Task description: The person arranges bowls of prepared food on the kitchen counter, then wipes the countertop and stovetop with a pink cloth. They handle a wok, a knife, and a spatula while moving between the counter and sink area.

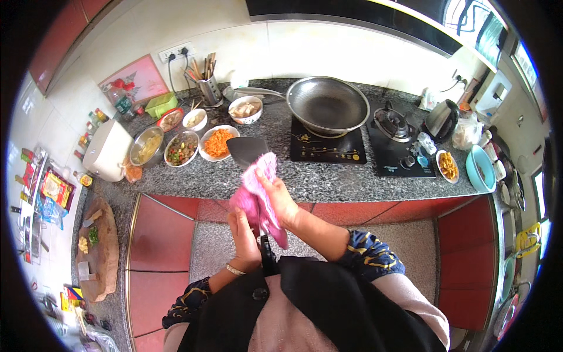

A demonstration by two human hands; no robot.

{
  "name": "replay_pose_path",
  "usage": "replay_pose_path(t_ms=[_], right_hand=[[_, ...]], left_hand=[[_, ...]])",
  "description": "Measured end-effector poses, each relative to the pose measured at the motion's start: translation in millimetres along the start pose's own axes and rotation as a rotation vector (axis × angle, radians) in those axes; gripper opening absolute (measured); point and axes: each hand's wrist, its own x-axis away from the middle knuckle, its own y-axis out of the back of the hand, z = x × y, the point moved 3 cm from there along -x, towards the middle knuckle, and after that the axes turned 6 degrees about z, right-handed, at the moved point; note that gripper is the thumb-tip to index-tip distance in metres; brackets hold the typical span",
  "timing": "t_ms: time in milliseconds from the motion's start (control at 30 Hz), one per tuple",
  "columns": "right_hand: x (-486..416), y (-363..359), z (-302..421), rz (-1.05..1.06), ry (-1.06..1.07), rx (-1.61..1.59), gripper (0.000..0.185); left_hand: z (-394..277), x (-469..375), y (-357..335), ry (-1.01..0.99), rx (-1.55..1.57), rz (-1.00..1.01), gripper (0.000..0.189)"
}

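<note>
A pink cloth (259, 193) is wrapped around the shaft of a black spatula (248, 150), whose broad blade points up and left over the counter's edge. My right hand (279, 198) presses the cloth from the right, near the blade. Lower down on the left, my left hand (244, 233) holds the other part of the cloth; the spatula's black handle (266, 251) hangs beside its wrist. Behind the hands, a steel wok (327, 103) rests on an induction cooktop (327, 149). A bowl of shredded carrot (219, 143) stands just left of the blade.
Left on the counter are a bowl of chopped peppers (181, 149), a steel bowl (146, 146) and a bowl of pale slices (245, 110). A gas burner (393, 123), a kettle (441, 119) and a blue basin (479, 169) stand right. A wooden chopping board (99, 251) lies far left.
</note>
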Motion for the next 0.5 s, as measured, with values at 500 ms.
replay_pose_path(t_ms=[500], right_hand=[[57.0,16.5,-56.2,0.382,-0.208,1.024,0.061]], left_hand=[[-57.7,-23.6,23.0,0.084,-0.387,0.275,0.046]])
